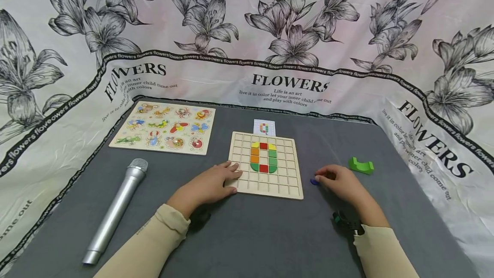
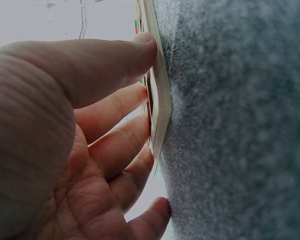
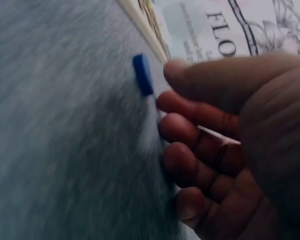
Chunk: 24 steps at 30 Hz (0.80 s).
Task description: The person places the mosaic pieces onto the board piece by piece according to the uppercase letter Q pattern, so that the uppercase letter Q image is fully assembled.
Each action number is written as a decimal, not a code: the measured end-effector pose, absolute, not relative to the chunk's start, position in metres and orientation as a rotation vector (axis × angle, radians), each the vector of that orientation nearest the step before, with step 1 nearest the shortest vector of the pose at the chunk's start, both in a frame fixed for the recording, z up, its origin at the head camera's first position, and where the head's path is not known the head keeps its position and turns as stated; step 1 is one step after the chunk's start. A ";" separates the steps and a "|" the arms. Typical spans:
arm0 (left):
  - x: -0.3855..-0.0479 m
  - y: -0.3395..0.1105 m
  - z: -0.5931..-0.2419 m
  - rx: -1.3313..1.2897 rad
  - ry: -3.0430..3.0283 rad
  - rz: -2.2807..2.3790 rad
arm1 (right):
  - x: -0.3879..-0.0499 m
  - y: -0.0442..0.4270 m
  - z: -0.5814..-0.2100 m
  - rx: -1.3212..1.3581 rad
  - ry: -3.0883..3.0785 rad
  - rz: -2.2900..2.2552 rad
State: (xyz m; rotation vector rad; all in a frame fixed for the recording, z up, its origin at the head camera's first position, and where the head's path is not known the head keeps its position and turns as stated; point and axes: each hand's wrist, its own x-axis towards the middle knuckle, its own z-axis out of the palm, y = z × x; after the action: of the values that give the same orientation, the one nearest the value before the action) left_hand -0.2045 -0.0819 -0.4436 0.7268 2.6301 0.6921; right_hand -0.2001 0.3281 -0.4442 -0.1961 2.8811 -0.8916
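A square wooden grid board (image 1: 283,185) lies mid-table, with red, yellow, orange and green pieces set in a ring on it. My left hand (image 1: 208,184) rests on its left edge; in the left wrist view the thumb (image 2: 115,60) lies along the rim and the fingers reach over the surface. Right of the board, a small blue piece (image 1: 314,181) lies on the cloth. Beside it is my right hand (image 1: 341,181), fingers loosely curled. The right wrist view shows the blue piece (image 3: 143,75) just beyond the fingertips, with a gap to the thumb.
A small pattern card (image 1: 264,127) touches the board's far edge. At the back left lies an insect puzzle board (image 1: 164,128). A silver microphone (image 1: 117,209) lies at the left, and a green curved block (image 1: 361,166) sits beyond my right hand. Flowered cloth hangs behind.
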 end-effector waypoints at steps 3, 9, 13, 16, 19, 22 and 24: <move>-0.204 -0.083 -0.443 0.737 2.630 0.692 | -0.194 0.330 -0.447 -0.225 2.865 -0.908; -0.203 -0.082 -0.442 0.741 2.632 0.702 | -0.193 0.322 -0.453 -0.276 2.952 -0.854; -0.204 -0.083 -0.441 0.742 2.637 0.708 | -0.194 0.311 -0.453 -0.258 3.002 -0.805; -0.204 -0.082 -0.441 0.749 2.629 0.716 | -0.192 0.292 -0.446 -0.249 3.001 -0.838; -0.204 -0.082 -0.442 0.745 2.625 0.716 | -0.193 0.263 -0.437 -0.319 2.959 -0.893; -0.204 -0.082 -0.443 0.736 2.631 0.717 | -0.199 0.235 -0.434 -0.401 2.891 -0.894; -0.204 -0.082 -0.443 0.741 2.633 0.716 | -0.203 0.221 -0.436 -0.412 2.863 -0.868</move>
State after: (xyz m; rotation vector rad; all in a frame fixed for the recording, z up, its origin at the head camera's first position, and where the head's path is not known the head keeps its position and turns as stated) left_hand -0.2040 -0.0818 -0.4433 0.7408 2.6332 0.7160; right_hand -0.2034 0.2215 -0.4358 -0.4116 2.8630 -0.8675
